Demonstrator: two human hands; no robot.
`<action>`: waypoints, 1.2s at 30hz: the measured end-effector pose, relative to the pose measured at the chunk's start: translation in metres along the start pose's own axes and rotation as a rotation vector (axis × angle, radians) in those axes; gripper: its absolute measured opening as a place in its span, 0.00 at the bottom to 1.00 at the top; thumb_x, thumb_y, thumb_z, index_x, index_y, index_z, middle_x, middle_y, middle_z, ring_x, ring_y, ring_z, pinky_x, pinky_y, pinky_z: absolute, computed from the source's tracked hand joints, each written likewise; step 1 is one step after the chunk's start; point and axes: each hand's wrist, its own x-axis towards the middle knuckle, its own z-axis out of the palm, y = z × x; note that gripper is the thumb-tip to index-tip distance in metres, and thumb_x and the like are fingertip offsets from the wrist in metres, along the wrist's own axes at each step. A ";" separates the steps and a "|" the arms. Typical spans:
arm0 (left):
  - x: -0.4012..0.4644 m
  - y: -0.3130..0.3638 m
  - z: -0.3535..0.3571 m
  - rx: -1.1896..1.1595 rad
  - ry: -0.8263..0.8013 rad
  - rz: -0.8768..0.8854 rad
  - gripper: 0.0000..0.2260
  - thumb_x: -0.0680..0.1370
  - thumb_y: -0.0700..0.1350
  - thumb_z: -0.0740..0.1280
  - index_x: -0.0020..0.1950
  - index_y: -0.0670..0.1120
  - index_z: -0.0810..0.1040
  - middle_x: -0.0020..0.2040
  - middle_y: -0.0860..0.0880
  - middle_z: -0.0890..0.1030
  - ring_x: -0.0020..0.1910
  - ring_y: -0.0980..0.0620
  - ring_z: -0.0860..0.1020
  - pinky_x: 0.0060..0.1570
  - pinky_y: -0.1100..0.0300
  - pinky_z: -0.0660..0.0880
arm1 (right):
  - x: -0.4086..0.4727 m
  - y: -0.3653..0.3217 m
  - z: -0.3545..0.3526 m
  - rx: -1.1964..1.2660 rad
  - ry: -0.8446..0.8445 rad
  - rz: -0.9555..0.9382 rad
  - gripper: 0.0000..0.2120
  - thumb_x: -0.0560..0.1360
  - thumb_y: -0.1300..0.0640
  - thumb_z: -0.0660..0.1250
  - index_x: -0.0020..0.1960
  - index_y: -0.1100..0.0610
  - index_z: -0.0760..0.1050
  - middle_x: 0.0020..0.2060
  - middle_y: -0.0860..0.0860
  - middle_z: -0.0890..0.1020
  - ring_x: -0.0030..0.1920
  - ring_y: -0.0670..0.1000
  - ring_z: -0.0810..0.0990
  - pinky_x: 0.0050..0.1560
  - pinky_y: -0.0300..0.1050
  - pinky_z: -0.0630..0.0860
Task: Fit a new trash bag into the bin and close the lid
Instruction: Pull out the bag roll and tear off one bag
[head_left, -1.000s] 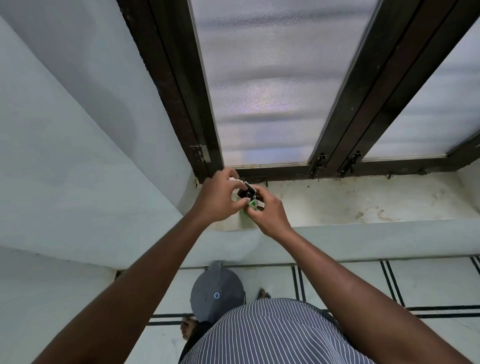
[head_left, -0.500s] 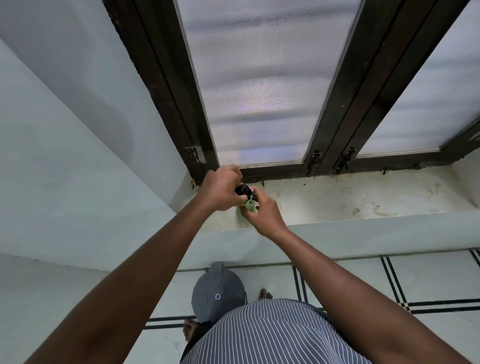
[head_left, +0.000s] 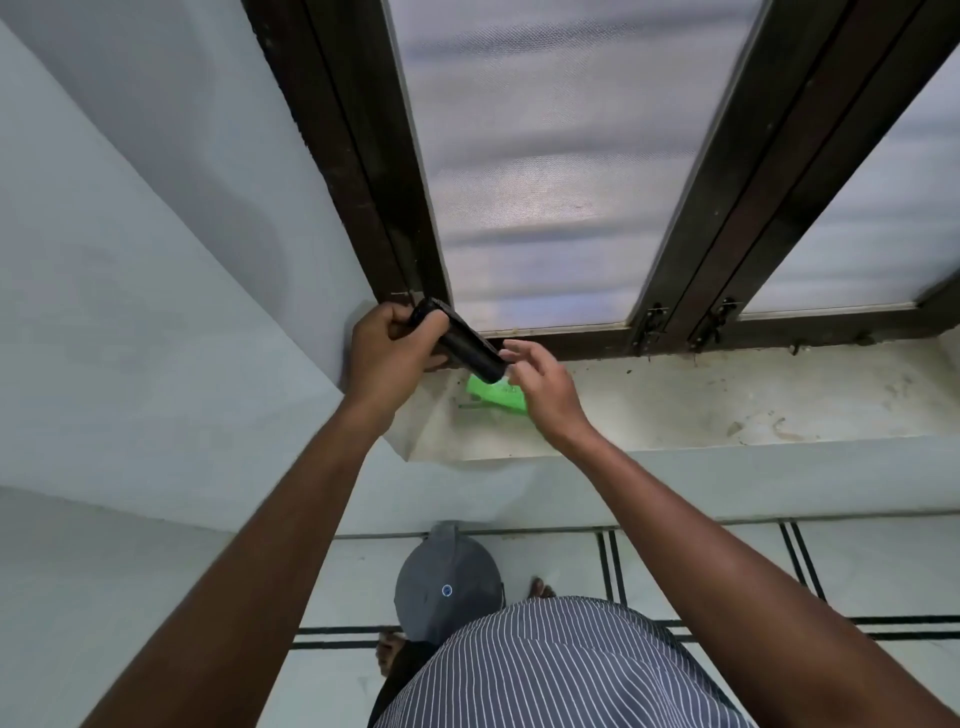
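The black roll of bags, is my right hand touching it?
Cannot tell. In the head view the right hand's fingertips sit right at the end of the black roll, with no plain gap or contact; the left hand grips it.

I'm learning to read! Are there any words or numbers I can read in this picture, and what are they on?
No words or numbers can be read here.
Green packet on the windowsill: any print is too blurred to read.
Grey bin lid: a small round blue mark, not letters.
Black roll in the left hand: no print showing.

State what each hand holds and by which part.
Left hand grips the black bag roll by its upper end. Right hand holds nothing; its fingers are beside the roll's lower end.
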 end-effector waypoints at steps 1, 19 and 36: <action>0.000 -0.001 0.000 -0.005 -0.013 -0.026 0.09 0.74 0.46 0.76 0.47 0.41 0.82 0.47 0.40 0.87 0.47 0.46 0.90 0.46 0.55 0.87 | -0.005 -0.010 -0.002 0.144 -0.032 0.042 0.25 0.77 0.49 0.65 0.71 0.55 0.81 0.64 0.55 0.87 0.65 0.56 0.85 0.65 0.54 0.81; -0.015 -0.034 0.030 -0.479 -0.302 -0.588 0.15 0.82 0.50 0.71 0.65 0.45 0.85 0.53 0.46 0.88 0.49 0.48 0.85 0.41 0.59 0.80 | -0.023 -0.014 -0.016 0.195 0.204 0.095 0.12 0.87 0.50 0.69 0.52 0.57 0.83 0.45 0.56 0.90 0.42 0.56 0.90 0.47 0.53 0.87; -0.029 -0.030 0.021 -0.133 -0.460 -0.248 0.16 0.76 0.45 0.76 0.64 0.45 0.85 0.63 0.37 0.86 0.65 0.37 0.84 0.70 0.36 0.78 | 0.007 -0.053 -0.017 -0.255 -0.177 -0.122 0.31 0.88 0.34 0.59 0.44 0.60 0.79 0.36 0.46 0.79 0.40 0.48 0.76 0.47 0.54 0.74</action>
